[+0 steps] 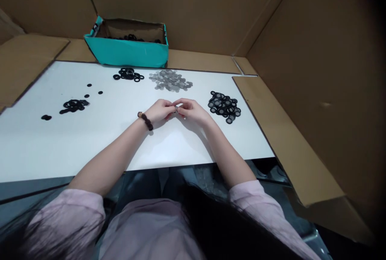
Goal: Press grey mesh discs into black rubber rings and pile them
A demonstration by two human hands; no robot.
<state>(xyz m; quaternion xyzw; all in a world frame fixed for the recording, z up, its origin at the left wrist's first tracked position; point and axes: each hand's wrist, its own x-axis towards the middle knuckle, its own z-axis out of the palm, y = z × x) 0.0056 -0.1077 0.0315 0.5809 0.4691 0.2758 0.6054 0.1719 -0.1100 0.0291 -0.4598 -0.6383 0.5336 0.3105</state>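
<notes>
My left hand (162, 110) and my right hand (193, 111) meet over the middle of the white table (169, 143). Between their fingertips they pinch a small round piece (176, 109), greyish and dark at the edge. Fingers cover most of it, so its exact make-up is hidden. Just beyond the hands lies a pile of thin grey discs (171, 81). To the right of my right hand is a heap of black rings with grey discs in their centres (223, 106). Plain black rings (129, 74) form a small pile behind and left of my left hand.
A turquoise open box (129, 52) holding more black rings stands at the back. Farther left lie another pile of black pieces (74, 106) and several loose black discs (100, 92). Tall cardboard walls (199, 14) enclose the back and right; a cardboard flap (271, 127) borders the right edge.
</notes>
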